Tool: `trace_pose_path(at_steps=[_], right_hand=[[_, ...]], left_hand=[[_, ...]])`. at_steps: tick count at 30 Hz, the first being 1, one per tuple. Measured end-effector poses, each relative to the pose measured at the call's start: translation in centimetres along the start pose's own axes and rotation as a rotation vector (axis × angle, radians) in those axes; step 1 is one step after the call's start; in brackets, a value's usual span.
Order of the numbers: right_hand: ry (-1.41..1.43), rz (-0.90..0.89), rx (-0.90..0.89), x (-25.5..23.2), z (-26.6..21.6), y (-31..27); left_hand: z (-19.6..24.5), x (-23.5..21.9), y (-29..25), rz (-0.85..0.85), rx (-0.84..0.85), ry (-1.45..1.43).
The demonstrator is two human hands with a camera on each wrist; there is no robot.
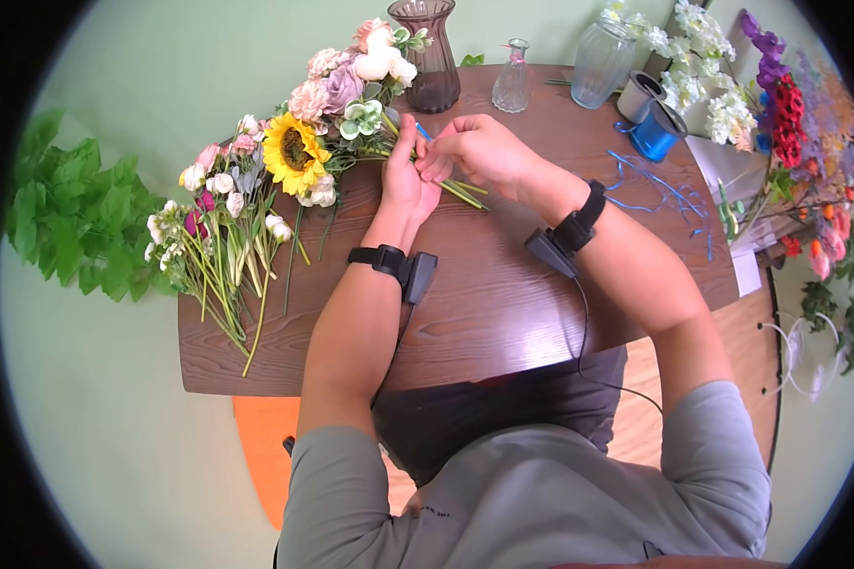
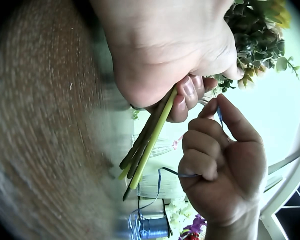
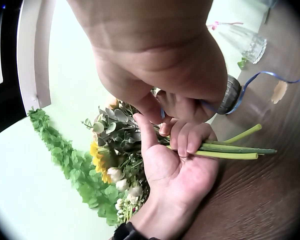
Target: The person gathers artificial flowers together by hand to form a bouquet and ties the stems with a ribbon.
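Observation:
My left hand (image 1: 411, 185) grips a bundle of green stems (image 2: 154, 137), curling its fingers round them. Above that grip spreads the bouquet: a yellow sunflower (image 1: 295, 153), a mauve rose (image 1: 344, 87), pink and white blooms and leaves. Close beside it, my right hand (image 1: 491, 154) pinches a thin blue ribbon (image 2: 220, 115) between thumb and forefinger. The ribbon also passes through its curled lower fingers and trails down toward the blue spool (image 2: 154, 228). Cut stem ends stick out below the left hand, over the wooden table (image 3: 230, 200).
Loose small flowers (image 1: 232, 204) lie at the table's left, near green leaves (image 1: 85, 213). A purple-tinted vase (image 1: 435, 57), a small glass bottle (image 1: 510, 83) and a clear vase (image 1: 602, 66) stand behind. Blue ribbon spool (image 1: 657, 133) and more flowers (image 1: 789, 123) are at right.

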State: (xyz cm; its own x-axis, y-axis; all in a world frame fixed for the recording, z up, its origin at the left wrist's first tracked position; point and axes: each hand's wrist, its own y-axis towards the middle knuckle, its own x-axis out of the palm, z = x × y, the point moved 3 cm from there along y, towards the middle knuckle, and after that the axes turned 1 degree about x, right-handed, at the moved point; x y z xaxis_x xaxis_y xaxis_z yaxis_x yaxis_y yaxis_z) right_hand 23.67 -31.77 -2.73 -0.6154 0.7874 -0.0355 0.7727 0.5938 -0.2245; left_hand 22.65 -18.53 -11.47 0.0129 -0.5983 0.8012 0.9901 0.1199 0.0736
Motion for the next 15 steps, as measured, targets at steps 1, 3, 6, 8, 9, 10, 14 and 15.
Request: trace_pose_path(at_steps=[1,3,6,8,9,10,14,15], right_hand=[[0.009,-0.010,0.003,0.0,0.0,-0.1],[0.018,-0.018,0.007,0.0,0.1,-0.1],[0.032,-0.002,0.000,0.1,0.5,0.3],[0.032,0.005,-0.005,0.2,0.6,0.4],[0.031,0.004,-0.006,0.2,0.6,0.4],[0.023,0.005,-0.004,0.2,0.6,0.5],[0.007,0.000,0.004,0.2,1.1,1.1],[0.006,0.000,0.004,0.2,1.1,1.1]], left_hand=[[0.0,-0.1,0.0,-0.012,-0.007,0.015],[0.1,0.0,-0.1,-0.024,-0.015,0.029],[0.1,0.3,-0.2,-0.006,-0.022,0.032],[0.1,0.4,-0.2,0.019,-0.032,0.029],[0.2,0.3,-0.2,0.019,-0.030,0.029],[0.1,0.3,-0.2,0.005,-0.037,0.019],[0.0,0.3,-0.1,0.028,-0.068,0.039],[-0.1,0.2,0.0,0.029,-0.068,0.038]])
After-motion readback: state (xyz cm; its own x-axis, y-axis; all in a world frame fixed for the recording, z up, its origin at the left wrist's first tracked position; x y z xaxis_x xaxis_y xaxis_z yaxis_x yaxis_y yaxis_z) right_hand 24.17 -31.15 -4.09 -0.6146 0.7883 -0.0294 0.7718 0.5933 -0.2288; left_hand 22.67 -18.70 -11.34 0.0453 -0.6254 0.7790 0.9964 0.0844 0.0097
